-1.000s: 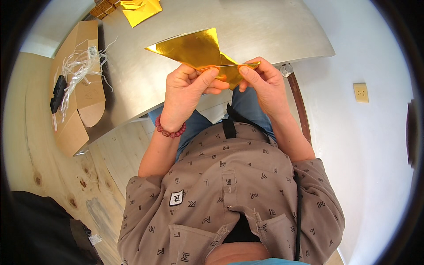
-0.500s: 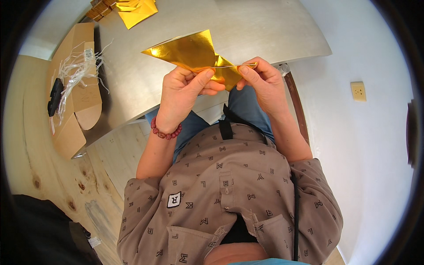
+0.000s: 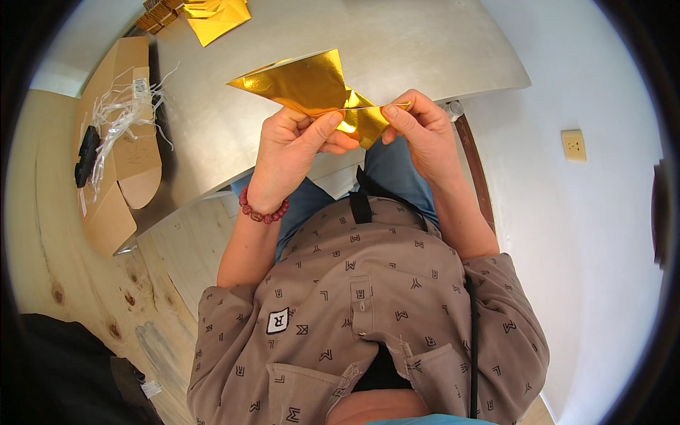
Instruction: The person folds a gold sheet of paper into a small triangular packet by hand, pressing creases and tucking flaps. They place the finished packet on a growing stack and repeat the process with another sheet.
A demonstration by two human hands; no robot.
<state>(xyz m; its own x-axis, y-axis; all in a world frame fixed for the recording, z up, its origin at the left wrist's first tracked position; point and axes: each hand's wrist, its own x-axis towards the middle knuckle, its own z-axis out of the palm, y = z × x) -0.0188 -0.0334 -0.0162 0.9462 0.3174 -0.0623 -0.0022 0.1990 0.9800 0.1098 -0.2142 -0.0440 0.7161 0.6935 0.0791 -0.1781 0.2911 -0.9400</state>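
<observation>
A shiny gold foil paper (image 3: pixel 296 83), partly folded, is held up between both hands above the near edge of the metal table. Its larger part spreads up and to the left, with a smaller folded part hanging between the hands. My left hand (image 3: pixel 299 142), with a beaded bracelet at the wrist, pinches the paper near its middle between thumb and fingers. At the paper's right end, my right hand (image 3: pixel 423 134) grips a narrow folded edge between thumb and forefinger. The left fingertips are partly hidden behind the foil.
On the metal table (image 3: pixel 418 42), several folded gold papers (image 3: pixel 216 20) lie at the far left beside a bundle of brownish-gold pieces (image 3: pixel 160 14). A cardboard box (image 3: pixel 131 163) with white plastic strips (image 3: pixel 122 117) stands at the left edge. A white wall with an outlet (image 3: pixel 573 145) rises at right.
The gold paper has shifted very slightly, its upper part opening a little wider along the top edge. Both hands keep nearly the same grip and place.
</observation>
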